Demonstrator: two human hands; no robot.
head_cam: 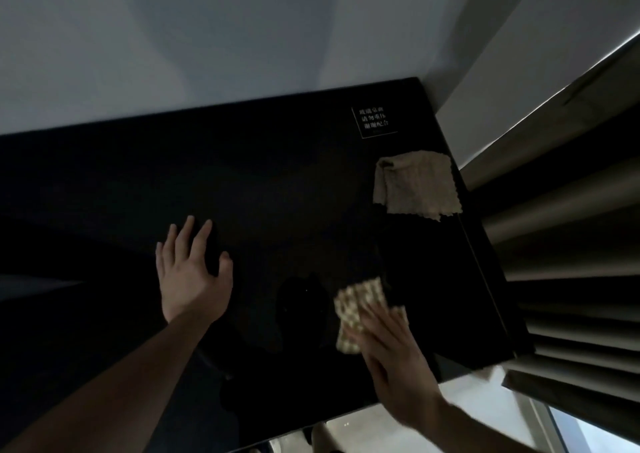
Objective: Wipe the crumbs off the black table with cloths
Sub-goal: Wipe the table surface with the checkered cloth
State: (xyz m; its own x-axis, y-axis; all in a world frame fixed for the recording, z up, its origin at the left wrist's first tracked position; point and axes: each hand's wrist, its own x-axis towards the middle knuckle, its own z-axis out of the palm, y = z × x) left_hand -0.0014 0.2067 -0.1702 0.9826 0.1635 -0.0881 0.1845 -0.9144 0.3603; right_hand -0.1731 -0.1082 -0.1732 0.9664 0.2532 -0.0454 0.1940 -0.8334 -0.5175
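The left hand (192, 272) lies flat on the black table (277, 182), fingers straight and spread, thumb out to the side, holding nothing. The bare forearm runs back toward the near left corner of the view.

The right hand (391, 352) is flat too, fingers extended and pressing down on a checked cloth (358, 309). The cloth is folded or bunched under the fingers, with most of it sticking out past the fingertips on the far side and a smaller bit showing to the right of the hand. This hand and its cloth look smeared, so the finer lay of the fingers is hard to read. They sit toward the near right part of the table, well apart from the left hand.

Further back along the right edge lies a second, beige cloth (417, 186), loosely folded, with one corner reaching the table's rim. No hand touches it. Behind that, near the far right corner, is a small sign (374, 122) with white characters on the dark top.

The table is glossy and very dark; I cannot make out any crumbs on it in this light. A white wall (207, 37) stands behind it, and grey curtains (571, 262) hang in folds just beside its right edge. Pale floor (467, 414) shows below the near corner.
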